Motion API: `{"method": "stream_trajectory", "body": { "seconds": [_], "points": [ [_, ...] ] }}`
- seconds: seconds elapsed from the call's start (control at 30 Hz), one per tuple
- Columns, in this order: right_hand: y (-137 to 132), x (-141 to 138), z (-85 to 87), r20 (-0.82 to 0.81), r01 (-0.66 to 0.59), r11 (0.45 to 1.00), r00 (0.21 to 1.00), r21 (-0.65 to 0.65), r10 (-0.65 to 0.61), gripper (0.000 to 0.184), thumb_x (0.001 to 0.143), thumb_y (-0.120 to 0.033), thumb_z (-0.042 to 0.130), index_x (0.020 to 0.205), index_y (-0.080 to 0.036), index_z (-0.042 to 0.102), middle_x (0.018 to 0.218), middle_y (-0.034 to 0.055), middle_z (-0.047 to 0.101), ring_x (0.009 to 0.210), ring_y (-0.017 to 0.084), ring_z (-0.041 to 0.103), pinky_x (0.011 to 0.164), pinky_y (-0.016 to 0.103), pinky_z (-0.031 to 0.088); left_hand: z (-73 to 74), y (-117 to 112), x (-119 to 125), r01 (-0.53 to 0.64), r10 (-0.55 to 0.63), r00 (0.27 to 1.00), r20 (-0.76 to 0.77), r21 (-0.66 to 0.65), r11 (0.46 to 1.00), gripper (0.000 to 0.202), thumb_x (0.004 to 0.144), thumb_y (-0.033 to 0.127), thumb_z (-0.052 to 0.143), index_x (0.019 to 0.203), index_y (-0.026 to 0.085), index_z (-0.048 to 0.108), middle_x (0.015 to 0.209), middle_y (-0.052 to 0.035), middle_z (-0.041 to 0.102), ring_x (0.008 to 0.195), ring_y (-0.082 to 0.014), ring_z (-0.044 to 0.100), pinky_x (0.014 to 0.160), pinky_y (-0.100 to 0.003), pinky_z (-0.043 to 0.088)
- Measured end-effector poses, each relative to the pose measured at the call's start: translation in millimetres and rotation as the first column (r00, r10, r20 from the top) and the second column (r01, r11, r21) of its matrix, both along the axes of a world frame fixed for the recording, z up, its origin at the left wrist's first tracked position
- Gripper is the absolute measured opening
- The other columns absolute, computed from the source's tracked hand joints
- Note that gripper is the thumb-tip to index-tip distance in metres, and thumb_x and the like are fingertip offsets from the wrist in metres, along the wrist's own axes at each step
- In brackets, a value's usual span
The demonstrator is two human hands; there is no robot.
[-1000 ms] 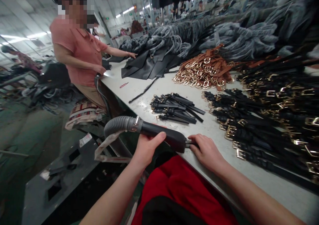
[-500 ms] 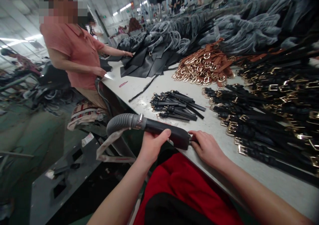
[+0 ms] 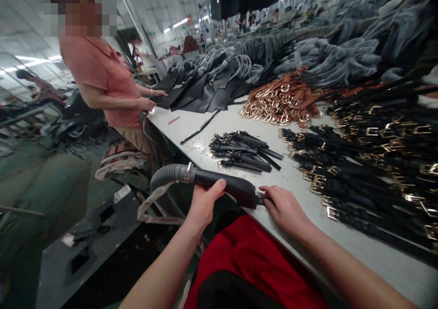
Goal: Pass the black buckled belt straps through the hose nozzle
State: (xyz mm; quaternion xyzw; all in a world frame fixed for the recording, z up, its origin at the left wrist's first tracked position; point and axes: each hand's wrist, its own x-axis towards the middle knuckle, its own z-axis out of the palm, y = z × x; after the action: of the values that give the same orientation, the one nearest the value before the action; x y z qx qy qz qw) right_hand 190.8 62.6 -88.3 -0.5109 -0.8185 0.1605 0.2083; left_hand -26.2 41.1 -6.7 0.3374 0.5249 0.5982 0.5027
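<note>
My left hand (image 3: pixel 204 205) is wrapped round a black hand-held tool (image 3: pixel 227 187), thumb along its top. A grey corrugated hose (image 3: pixel 167 174) joins the tool's left end at a metal clamp (image 3: pixel 188 171). My right hand (image 3: pixel 285 209) is closed, fingertips pinching a small dark strap end (image 3: pixel 261 201) right at the tool's right end. Most of that strap is hidden by the fingers and the tool. Just beyond, a small pile of short black buckle straps (image 3: pixel 244 150) lies on the white table (image 3: pixel 205 138).
Black belts with gold buckles (image 3: pixel 345 172) cover the table's right side. Behind sit brown straps with gold buckles (image 3: pixel 280 104), black leather pieces (image 3: pixel 205 92) and plastic-wrapped bundles (image 3: pixel 328 56). A co-worker in a pink shirt (image 3: pixel 99 72) stands at left, near a cushioned stool (image 3: pixel 119 156).
The tool tilts slightly more downward to the right, still in my left hand. The co-worker's hands have come closer together near the black leather. The view has shifted slightly.
</note>
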Motion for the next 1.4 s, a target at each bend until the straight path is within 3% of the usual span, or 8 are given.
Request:
{"method": "stream_trajectory", "body": {
  "seconds": [0.2, 0.33, 0.53, 0.97, 1.07, 1.2, 1.3, 1.4],
  "points": [
    [-0.9, -0.3, 1.2, 0.012, -0.021, 1.0, 1.0, 0.015, 0.021, 0.025, 0.088, -0.022, 0.039, 0.105, -0.019, 0.058, 0.093, 0.0071, 0.06, 0.089, 0.02, 0.053, 0.078, 0.032, 0.037, 10.1, -19.0, -38.5, -0.194, 0.191, 0.98, 0.057, 0.061, 0.979, 0.037, 0.062, 0.031, 0.075, 0.092, 0.016, 0.058, 0.09, -0.0046, 0.067, 0.087, -0.0184, 0.062, 0.076, -0.034, 0.05],
    [-3.1, -1.4, 7.0, 0.042, -0.045, 0.999, 0.998, 0.01, 0.044, 0.024, 0.088, -0.029, 0.042, 0.102, -0.02, 0.059, 0.095, 0.0066, 0.06, 0.09, 0.02, 0.053, 0.078, 0.033, 0.036, 7.5, -26.0, -27.4, -0.134, 0.128, 0.989, 0.071, 0.081, 0.988, 0.033, 0.064, 0.031, 0.074, 0.09, 0.017, 0.058, 0.091, -0.0044, 0.066, 0.086, -0.0188, 0.062, 0.077, -0.036, 0.05],
    [-2.6, -2.7, 9.2, 0.054, -0.029, 1.0, 0.998, 0.006, 0.028, 0.019, 0.085, -0.028, 0.046, 0.094, -0.021, 0.061, 0.092, 0.0054, 0.06, 0.087, 0.019, 0.053, 0.077, 0.032, 0.036, -0.2, -2.4, 10.0, -0.002, 0.006, 0.999, -0.052, 0.092, 0.996, 0.034, 0.061, 0.035, 0.075, 0.084, 0.015, 0.062, 0.086, -0.0056, 0.066, 0.087, -0.0216, 0.062, 0.082, -0.038, 0.048],
    [-2.4, -2.5, 4.2, 0.007, 0.025, 1.0, 1.0, -0.009, -0.025, 0.031, 0.083, -0.024, 0.048, 0.113, -0.015, 0.05, 0.095, 0.0081, 0.06, 0.088, 0.021, 0.054, 0.078, 0.034, 0.038, 5.3, 9.5, 14.0, 0.058, -0.054, 0.995, -0.079, 0.051, 0.997, 0.036, 0.059, 0.038, 0.075, 0.083, 0.016, 0.061, 0.083, -0.0041, 0.065, 0.083, -0.0209, 0.062, 0.076, -0.036, 0.051],
    [-2.2, -2.5, 3.8, -0.014, 0.01, 1.0, 1.0, -0.011, -0.01, 0.032, 0.084, -0.025, 0.047, 0.115, -0.016, 0.05, 0.094, 0.0071, 0.06, 0.087, 0.021, 0.054, 0.078, 0.034, 0.038, 7.5, 9.8, 10.6, 0.009, -0.007, 0.996, -0.088, 0.025, 1.0, 0.035, 0.061, 0.038, 0.074, 0.085, 0.016, 0.061, 0.082, -0.0027, 0.065, 0.078, -0.0186, 0.062, 0.071, -0.034, 0.051],
    [-1.9, -2.6, 4.0, -0.021, 0.021, 1.0, 1.0, -0.005, -0.021, 0.035, 0.082, -0.023, 0.048, 0.116, -0.017, 0.049, 0.095, 0.0071, 0.06, 0.088, 0.021, 0.054, 0.078, 0.034, 0.038, 10.4, 10.7, 13.9, 0.038, -0.015, 0.981, -0.191, 0.115, 0.993, 0.029, 0.063, 0.037, 0.073, 0.08, 0.016, 0.063, 0.081, -0.0031, 0.066, 0.079, -0.0182, 0.062, 0.078, -0.034, 0.05],
    [-2.1, -3.0, 4.7, -0.015, 0.032, 0.999, 0.999, -0.011, -0.032, 0.035, 0.083, -0.024, 0.048, 0.117, -0.016, 0.048, 0.096, 0.0078, 0.061, 0.088, 0.021, 0.054, 0.078, 0.034, 0.038, 11.1, 11.6, 16.6, 0.102, -0.08, 0.974, -0.211, 0.097, 0.99, 0.028, 0.063, 0.036, 0.073, 0.078, 0.015, 0.063, 0.079, -0.0035, 0.066, 0.079, -0.0187, 0.062, 0.079, -0.035, 0.049],
    [-2.3, -3.3, 5.1, -0.006, 0.021, 1.0, 1.0, -0.01, -0.021, 0.035, 0.084, -0.025, 0.047, 0.118, -0.017, 0.048, 0.094, 0.007, 0.061, 0.088, 0.021, 0.054, 0.078, 0.033, 0.037, 11.1, 12.6, 15.8, 0.054, -0.037, 0.977, -0.209, 0.074, 0.996, 0.029, 0.064, 0.037, 0.072, 0.08, 0.015, 0.063, 0.079, -0.0031, 0.066, 0.078, -0.0187, 0.062, 0.078, -0.037, 0.049]
  ]
}}
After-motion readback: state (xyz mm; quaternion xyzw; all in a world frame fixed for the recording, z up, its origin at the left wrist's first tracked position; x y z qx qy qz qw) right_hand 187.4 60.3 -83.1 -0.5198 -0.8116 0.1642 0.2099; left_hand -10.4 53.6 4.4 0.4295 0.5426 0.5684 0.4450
